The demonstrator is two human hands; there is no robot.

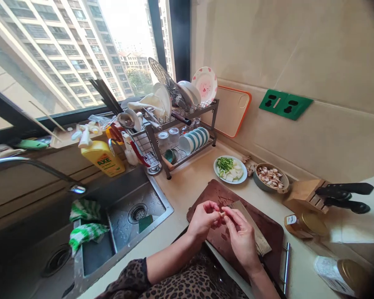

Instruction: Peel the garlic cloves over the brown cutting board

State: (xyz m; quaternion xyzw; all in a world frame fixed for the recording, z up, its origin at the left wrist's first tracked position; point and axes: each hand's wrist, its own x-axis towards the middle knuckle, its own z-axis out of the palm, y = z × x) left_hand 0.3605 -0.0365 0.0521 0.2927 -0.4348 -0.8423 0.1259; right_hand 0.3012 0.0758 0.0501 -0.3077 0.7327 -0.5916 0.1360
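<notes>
Above a reddish-brown cutting board (pixel 205 199), my left hand (pixel 204 220) and my right hand (pixel 241 232) meet fingertip to fingertip. Both are closed in a pinch on a small pale garlic clove (pixel 222 213), mostly hidden by the fingers. Bits of skin lie on the board beneath them. A cleaver (pixel 262 241) rests flat on the board, its broad blade partly behind my right hand. Beyond the board stands a white plate (pixel 216 171) with sliced green pepper (pixel 225 164) and pale white slices (pixel 236 172). To its right is a bowl (pixel 262 185) of garlic cloves (pixel 270 176).
A knife block (pixel 302 195) and two jars (pixel 308 224) line the right side. Ginger (pixel 249 165) lies by the wall. The dish rack (pixel 166 166) stands behind, with the sink (pixel 162 207), tap (pixel 77 189) and yellow detergent bottle (pixel 102 160) on the left.
</notes>
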